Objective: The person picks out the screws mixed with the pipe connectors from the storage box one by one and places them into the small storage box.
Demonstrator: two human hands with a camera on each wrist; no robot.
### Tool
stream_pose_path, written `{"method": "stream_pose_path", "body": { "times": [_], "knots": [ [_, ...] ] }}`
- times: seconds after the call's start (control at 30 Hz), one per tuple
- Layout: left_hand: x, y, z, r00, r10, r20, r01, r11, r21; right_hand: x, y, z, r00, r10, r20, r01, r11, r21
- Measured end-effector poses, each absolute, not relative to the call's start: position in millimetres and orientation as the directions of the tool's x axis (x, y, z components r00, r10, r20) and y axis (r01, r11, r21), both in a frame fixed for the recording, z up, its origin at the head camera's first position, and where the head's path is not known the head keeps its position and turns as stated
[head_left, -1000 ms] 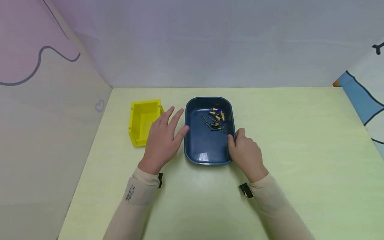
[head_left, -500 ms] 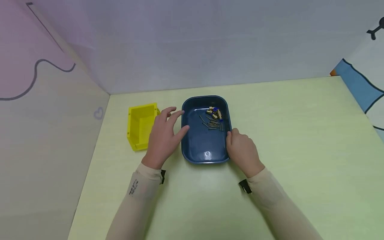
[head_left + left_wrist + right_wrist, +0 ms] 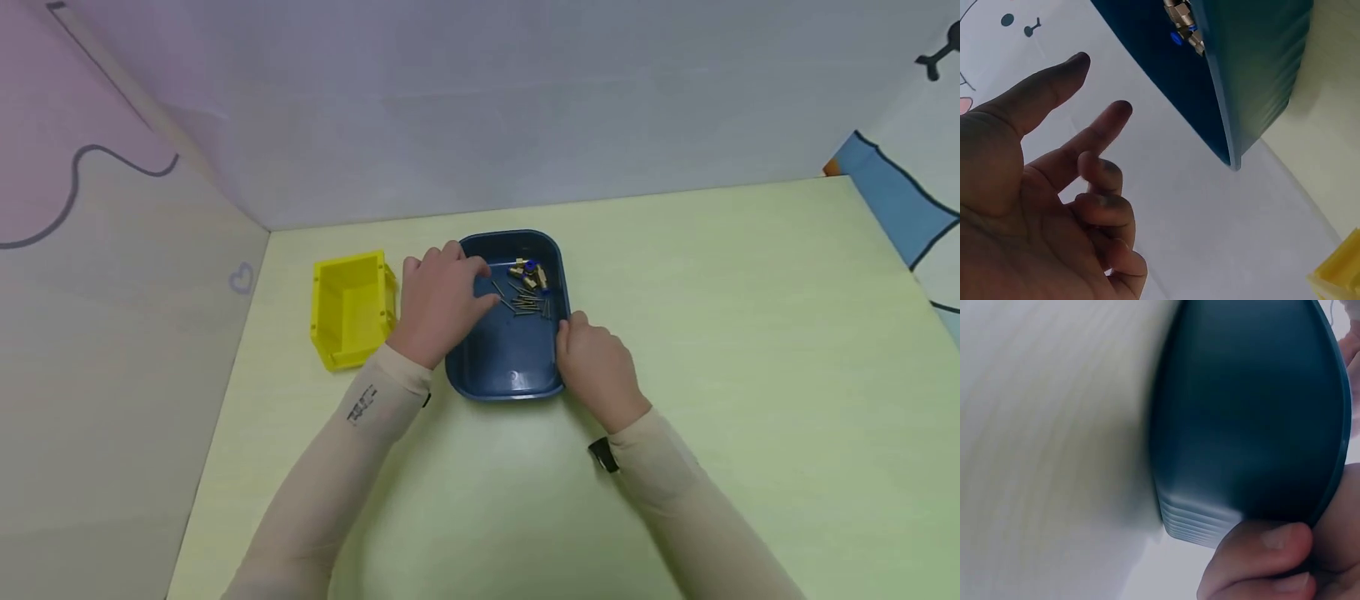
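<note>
A dark blue plastic tray (image 3: 501,354) lies on the table, its right rim gripped by my right hand (image 3: 602,367). In the right wrist view, curled fingers (image 3: 1257,556) press against the tray's outer wall (image 3: 1254,394). My left hand (image 3: 441,304) hovers over the tray's left rim and holds nothing; its thumb and index finger stick out apart while the other fingers bend loosely. Inside the tray, towards its far right corner, lie several brass fittings (image 3: 529,273) with blue collars. A small heap of thin screws or nails (image 3: 527,305) lies just nearer.
To the left of the tray stands a yellow plastic bin (image 3: 358,321), close beside the left forearm. The pale table (image 3: 712,333) stretches away to the right. A light backdrop wall (image 3: 480,125) rises along its far edge, with another wall at the left.
My left hand has moved right and forward, from beside the tray to above its left rim. The right hand keeps its grip on the rim. The head view has shifted a little.
</note>
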State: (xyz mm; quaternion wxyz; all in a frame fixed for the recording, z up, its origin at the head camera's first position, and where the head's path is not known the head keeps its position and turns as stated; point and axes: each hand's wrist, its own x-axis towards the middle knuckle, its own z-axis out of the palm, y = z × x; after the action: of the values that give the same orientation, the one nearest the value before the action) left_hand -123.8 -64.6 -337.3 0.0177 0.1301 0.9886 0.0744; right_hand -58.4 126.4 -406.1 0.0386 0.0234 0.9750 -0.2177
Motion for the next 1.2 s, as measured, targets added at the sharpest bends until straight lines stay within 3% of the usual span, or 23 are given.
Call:
{"method": "stream_pose_path", "body": {
  "times": [0.37,0.57,0.67,0.9,1.2],
  "knots": [
    [-143,-50,-343,-0.956,0.281,-0.086,0.263,0.948,0.178,-60,126,-408,-0.994,0.031,-0.103,0.071,0.912,-0.405],
    [-147,-42,-332,-0.947,0.307,-0.088,0.257,0.897,0.360,-61,127,-407,-0.993,0.013,-0.115,0.058,0.913,-0.403],
    [-150,-37,-330,-0.948,0.308,-0.083,0.252,0.883,0.396,-61,127,-407,-0.993,0.017,-0.113,0.062,0.915,-0.400],
    [-158,-29,-340,-0.942,0.292,-0.163,0.251,0.940,0.231,-61,126,-407,-0.995,0.020,-0.093,0.056,0.915,-0.399],
    [-172,-14,-351,-0.945,0.277,-0.175,0.259,0.959,0.118,-61,128,-406,-0.994,0.028,-0.102,0.067,0.914,-0.400]
  ]
}}
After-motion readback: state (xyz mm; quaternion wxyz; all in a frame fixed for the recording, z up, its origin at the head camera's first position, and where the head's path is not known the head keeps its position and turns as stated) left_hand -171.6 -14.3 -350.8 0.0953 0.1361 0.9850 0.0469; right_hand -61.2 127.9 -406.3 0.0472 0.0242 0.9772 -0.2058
